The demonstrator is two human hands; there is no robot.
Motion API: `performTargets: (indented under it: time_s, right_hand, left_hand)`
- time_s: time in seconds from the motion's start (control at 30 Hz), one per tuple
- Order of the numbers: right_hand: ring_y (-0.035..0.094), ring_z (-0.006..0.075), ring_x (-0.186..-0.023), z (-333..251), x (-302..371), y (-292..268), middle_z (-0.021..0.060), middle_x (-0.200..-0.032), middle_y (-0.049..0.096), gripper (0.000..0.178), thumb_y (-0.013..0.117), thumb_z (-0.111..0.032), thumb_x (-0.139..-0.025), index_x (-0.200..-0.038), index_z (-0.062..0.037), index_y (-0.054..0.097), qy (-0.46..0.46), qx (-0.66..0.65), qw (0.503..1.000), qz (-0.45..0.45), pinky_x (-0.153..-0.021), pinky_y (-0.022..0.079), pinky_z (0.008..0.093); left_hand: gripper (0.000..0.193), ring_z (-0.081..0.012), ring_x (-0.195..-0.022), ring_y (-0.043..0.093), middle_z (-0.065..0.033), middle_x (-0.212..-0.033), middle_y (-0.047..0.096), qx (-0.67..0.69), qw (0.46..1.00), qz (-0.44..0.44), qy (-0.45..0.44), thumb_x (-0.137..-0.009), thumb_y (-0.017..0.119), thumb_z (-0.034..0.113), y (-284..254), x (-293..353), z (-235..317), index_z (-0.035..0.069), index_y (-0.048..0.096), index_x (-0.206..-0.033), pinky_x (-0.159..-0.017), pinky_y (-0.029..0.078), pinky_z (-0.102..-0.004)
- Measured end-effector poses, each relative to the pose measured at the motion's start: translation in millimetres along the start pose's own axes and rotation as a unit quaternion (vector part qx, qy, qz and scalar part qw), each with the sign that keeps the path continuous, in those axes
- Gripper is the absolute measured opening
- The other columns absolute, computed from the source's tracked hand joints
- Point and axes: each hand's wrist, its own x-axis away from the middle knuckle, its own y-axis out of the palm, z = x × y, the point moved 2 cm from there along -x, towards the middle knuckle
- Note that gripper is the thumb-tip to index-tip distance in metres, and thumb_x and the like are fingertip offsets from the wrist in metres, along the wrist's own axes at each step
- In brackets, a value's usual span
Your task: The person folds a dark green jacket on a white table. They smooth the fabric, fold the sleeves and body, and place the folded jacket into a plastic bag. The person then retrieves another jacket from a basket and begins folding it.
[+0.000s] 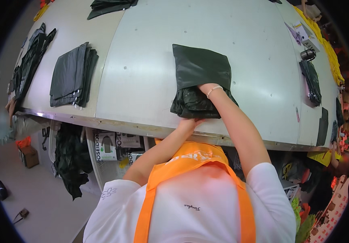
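Pouch point(202, 65) at bench point(138, 95) near edge could be torn by inserted right hand point(207, 87) (fingers' grip cannot be told, left hand point(191, 122) likewise).

Brown box point(29, 158) on the grey floor point(49, 202), yellow cloth point(332, 62) far right

Pale table point(142, 93) | dark pouch point(202, 67) | flat dark stack point(68, 76) | black mug point(307, 55), probably

It looked like a workshop: flat dark bundles point(67, 75) lay stacked on a long worktable point(142, 81), a crate point(93, 162) stood below, co-workers point(24, 126) alongside
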Motion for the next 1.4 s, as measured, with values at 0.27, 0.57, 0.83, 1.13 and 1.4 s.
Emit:
performTargets:
  time_s: [0.27, 0.57, 0.83, 1.13, 1.4]
  right_hand:
    - [0.032, 0.0265, -0.135, 32.4, 9.9, -28.3, 0.0138, -0.146, 0.036, 0.062, 0.052, -0.044, -0.09, -0.139, -0.0076, 0.04, -0.029, -0.065, 0.997, 0.018, -0.112, 0.023, 0.0355]
    - [0.046, 0.0349, -0.121, -24.2, 71.5, -21.2, 0.0199, -0.132, 0.05, 0.05, 0.044, -0.042, -0.092, -0.128, -0.0079, 0.052, -0.06, 0.135, 0.989, -0.03, -0.104, 0.033, 0.0442]
    - [0.064, 0.0341, -0.08, -23.3, 116.1, -64.2, 0.0154, -0.083, 0.067, 0.031, 0.053, -0.031, -0.09, -0.09, -0.0039, 0.069, -0.325, -0.039, 0.939, 0.101, -0.076, 0.051, 0.0412]
    - [0.063, 0.0168, -0.093, 31.3, 162.8, -5.7, 0.0113, -0.102, 0.065, 0.045, 0.051, -0.038, -0.095, -0.113, 0.0038, 0.058, 0.193, -0.606, 0.771, -0.023, -0.082, 0.049, 0.0279]
    - [0.057, 0.0189, -0.108, 16.1, 162.5, -2.6, 0.0085, -0.116, 0.06, 0.031, 0.045, -0.027, -0.099, -0.116, -0.0027, 0.054, 0.203, -0.697, 0.687, -0.035, -0.092, 0.047, 0.0346]
  left_hand:
    - [0.035, -0.0247, -0.112, 0.054, -0.0068, -0.127, 0.052, 0.064, 0.998, 0.023, 0.01, -0.097, 0.05, 0.023, -7.7, -12.6, -11.4, 0.017, 0.044, -0.131, -0.09, 0.051, -0.0399]
    - [0.036, -0.0245, -0.113, 0.054, -0.0076, -0.13, 0.05, 0.112, 0.992, -0.034, -0.04, -0.101, 0.038, 0.034, -13.8, -9.2, 4.8, 0.016, 0.044, -0.131, -0.091, 0.051, -0.041]
    - [0.036, -0.025, -0.109, 0.057, -0.0084, -0.125, 0.055, 0.142, 0.989, -0.009, -0.026, -0.1, 0.037, 0.03, -3.4, -8.4, 8.7, 0.011, 0.046, -0.129, -0.091, 0.051, -0.0414]
    - [0.028, -0.0219, -0.098, 0.062, -0.0096, -0.111, 0.063, -0.262, 0.964, 0.022, 0.044, -0.093, 0.051, 0.018, 28.9, 28.5, 76.9, 0.001, 0.057, -0.115, -0.084, 0.049, -0.0336]
    - [0.025, -0.0329, -0.081, 0.063, -0.0165, -0.082, 0.065, -0.74, 0.522, 0.047, 0.421, -0.084, 0.062, 0.022, 119.2, 66.4, 195.4, -0.002, 0.065, -0.09, -0.072, 0.05, -0.0379]
